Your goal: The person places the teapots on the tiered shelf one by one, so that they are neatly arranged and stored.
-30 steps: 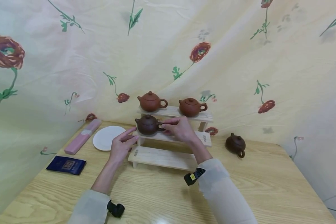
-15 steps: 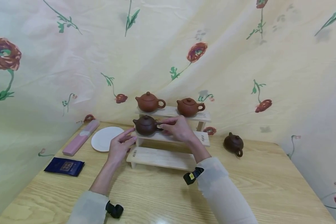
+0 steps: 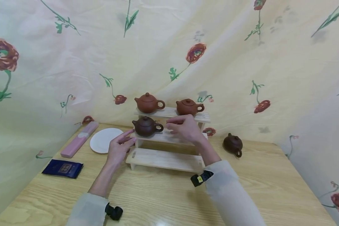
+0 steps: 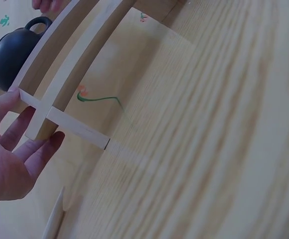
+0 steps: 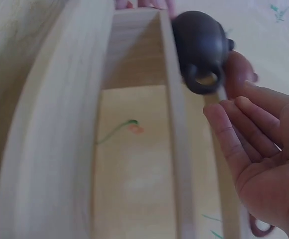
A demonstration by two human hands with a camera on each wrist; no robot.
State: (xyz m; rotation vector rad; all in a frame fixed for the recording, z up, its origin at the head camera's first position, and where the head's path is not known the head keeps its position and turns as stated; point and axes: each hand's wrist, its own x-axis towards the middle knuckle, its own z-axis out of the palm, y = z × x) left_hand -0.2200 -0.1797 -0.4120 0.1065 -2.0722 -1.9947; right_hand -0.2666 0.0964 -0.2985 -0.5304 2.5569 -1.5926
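From the head, the dark teapot (image 3: 145, 126) sits upright on the middle step of the wooden stand (image 3: 164, 157), by the step's left end, spout towards that end. The right hand (image 3: 186, 128) is just beside its handle; the right wrist view shows clear space between these fingertips and the handle (image 5: 204, 90), so that hand grasps nothing. The left hand (image 3: 118, 150) is at the stand's left end; the left wrist view adds what the head view hides, fingers loosely extended against the wood, not clenched. Two reddish teapots, one near the left end (image 3: 148, 103) and one towards the right (image 3: 187, 107), occupy the top step. The stand is on a pale wood-grain table (image 3: 158, 194). A second dark teapot (image 3: 233, 145) sits near its back edge, right of the stand; left of the stand are a white plate (image 3: 105, 140) and, along the left edge, a pink box (image 3: 79, 140) and a blue packet (image 3: 62, 168). Flower-printed cloth (image 3: 147, 53) hangs behind.
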